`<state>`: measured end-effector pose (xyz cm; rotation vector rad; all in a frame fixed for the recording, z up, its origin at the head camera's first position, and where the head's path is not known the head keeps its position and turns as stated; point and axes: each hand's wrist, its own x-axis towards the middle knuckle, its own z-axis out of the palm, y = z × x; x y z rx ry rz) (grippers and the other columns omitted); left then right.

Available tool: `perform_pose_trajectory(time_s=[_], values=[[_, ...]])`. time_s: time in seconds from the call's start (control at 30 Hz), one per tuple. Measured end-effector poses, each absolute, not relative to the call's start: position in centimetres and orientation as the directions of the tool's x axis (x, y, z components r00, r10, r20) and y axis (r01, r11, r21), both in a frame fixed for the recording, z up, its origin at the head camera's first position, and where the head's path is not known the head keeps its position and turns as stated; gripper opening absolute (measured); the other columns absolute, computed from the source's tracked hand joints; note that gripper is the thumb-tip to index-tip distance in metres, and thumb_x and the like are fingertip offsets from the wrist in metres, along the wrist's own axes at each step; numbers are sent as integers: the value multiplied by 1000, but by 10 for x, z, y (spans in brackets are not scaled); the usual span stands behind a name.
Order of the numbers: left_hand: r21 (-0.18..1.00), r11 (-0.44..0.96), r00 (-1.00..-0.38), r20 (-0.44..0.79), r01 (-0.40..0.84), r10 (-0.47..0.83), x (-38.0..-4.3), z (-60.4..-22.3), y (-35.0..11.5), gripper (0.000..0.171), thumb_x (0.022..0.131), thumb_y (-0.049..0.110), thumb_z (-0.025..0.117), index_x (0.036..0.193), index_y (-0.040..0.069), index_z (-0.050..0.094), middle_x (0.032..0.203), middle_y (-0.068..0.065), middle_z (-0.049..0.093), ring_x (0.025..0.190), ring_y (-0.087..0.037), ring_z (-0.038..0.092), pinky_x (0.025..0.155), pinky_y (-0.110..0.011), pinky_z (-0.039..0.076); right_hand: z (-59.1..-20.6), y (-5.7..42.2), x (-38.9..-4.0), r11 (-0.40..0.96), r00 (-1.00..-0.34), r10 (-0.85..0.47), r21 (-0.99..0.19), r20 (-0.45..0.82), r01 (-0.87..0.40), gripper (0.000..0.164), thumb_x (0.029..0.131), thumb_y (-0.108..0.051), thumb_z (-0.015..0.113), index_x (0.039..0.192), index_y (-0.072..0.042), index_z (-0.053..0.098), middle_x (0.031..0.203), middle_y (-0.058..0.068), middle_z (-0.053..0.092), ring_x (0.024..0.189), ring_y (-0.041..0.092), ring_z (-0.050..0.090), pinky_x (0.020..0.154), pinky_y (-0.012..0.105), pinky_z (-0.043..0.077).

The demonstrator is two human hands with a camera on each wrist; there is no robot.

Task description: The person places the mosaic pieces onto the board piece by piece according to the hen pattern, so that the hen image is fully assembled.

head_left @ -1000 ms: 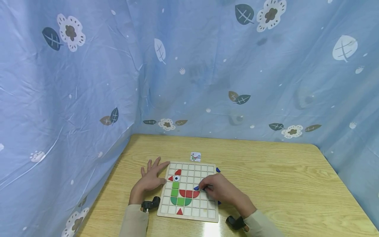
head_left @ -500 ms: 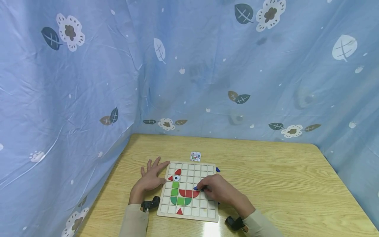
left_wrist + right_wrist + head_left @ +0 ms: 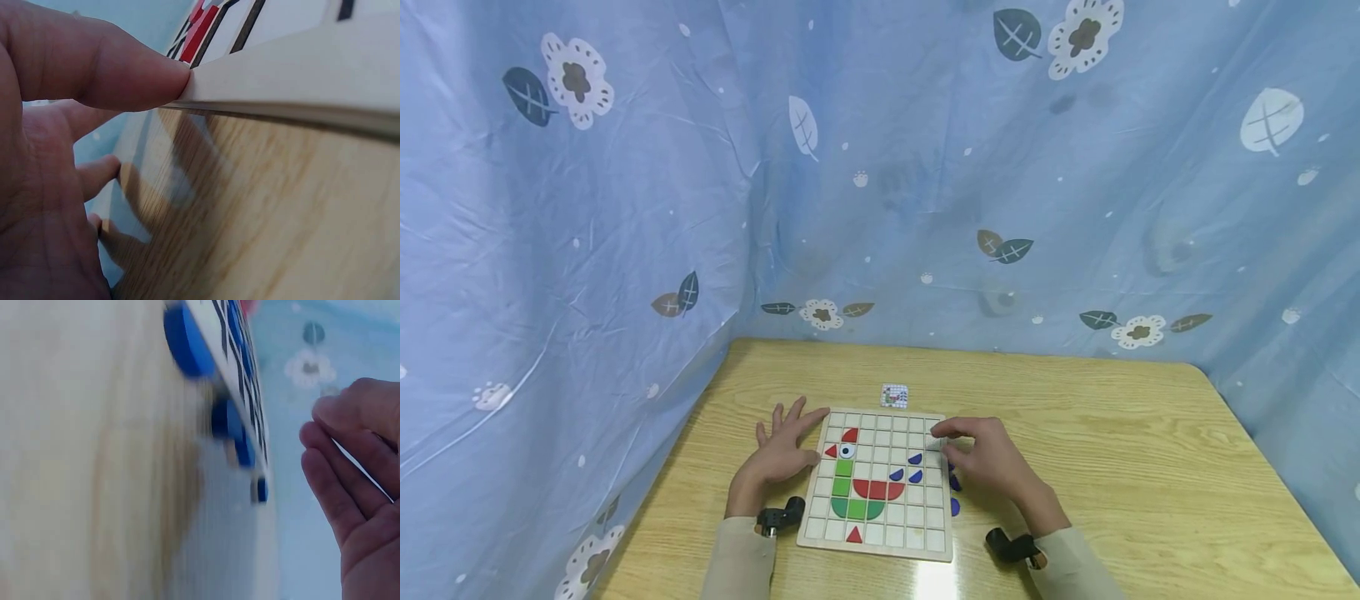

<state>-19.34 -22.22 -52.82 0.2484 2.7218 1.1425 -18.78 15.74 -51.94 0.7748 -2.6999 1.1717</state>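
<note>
A wooden grid board [image 3: 827, 533] lies on the table, bearing red, green and blue pieces and a white eye piece [image 3: 847, 451]. My left hand [image 3: 781, 454] rests spread at its left side; in the left wrist view the thumb [image 3: 137, 72] touches the board's edge. My right hand [image 3: 988, 458] hovers over the board's right edge, thumb and index finger apart, holding nothing visible. Blue rounded pieces sit on the board near it, among them one blue piece [image 3: 915, 458] in an upper row. Another blue piece [image 3: 187, 344] lies beside the board in the right wrist view.
A small picture card [image 3: 894, 396] lies behind the board. More blue pieces, such as one blue piece [image 3: 955, 507], line the board's right side. A blue patterned curtain [image 3: 925, 183] hangs behind and at the sides of the wooden table [image 3: 1112, 467].
My right hand has let go of a blue piece on the board and moved up and right to the board's edge, uncovering several blue pieces. The left hand has stayed put.
</note>
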Motion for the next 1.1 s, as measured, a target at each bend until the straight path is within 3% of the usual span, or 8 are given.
perform_pose_trajectory(time_s=[0.13,0.37,0.6,0.87,1.1], values=[[718,691,-969,-99,87,225,-194,-529,-223,85,83,5,72,165,17,52,183,-26,9,165,-58,-16,120,-82,-22,-523,164,-193,577,-910,-344,-712,233,-401,28,94,-1,78,121,-7,83,121,1,83,116,25,79,102,46,63],[715,694,-970,-99,85,221,-194,-528,-222,84,84,6,71,165,18,51,183,-25,9,165,-58,-15,121,-82,-21,-530,175,-192,588,-922,-337,-722,193,-366,28,94,-2,80,121,-8,82,118,3,83,114,26,79,101,40,64],[714,694,-971,-88,94,222,-194,-528,-223,85,83,6,72,165,17,51,182,-27,10,165,-60,-14,120,-83,-22,-529,196,-173,566,-923,-346,-747,170,-350,23,96,-5,80,118,-8,82,115,2,84,109,23,81,97,35,65],[709,700,-970,-104,83,221,-195,-527,-223,85,84,7,72,165,18,50,183,-25,8,165,-58,-16,120,-82,-22,-530,224,-143,548,-924,-343,-763,168,-342,20,94,-10,84,114,-15,84,112,-4,84,104,9,79,94,28,64],[705,705,-971,-103,80,214,-194,-528,-222,85,83,8,72,165,18,51,183,-25,9,165,-59,-14,120,-82,-21,-530,234,-133,541,-951,-242,-786,194,-298,22,92,-3,84,111,-14,84,109,-1,85,100,16,81,87,25,65]])
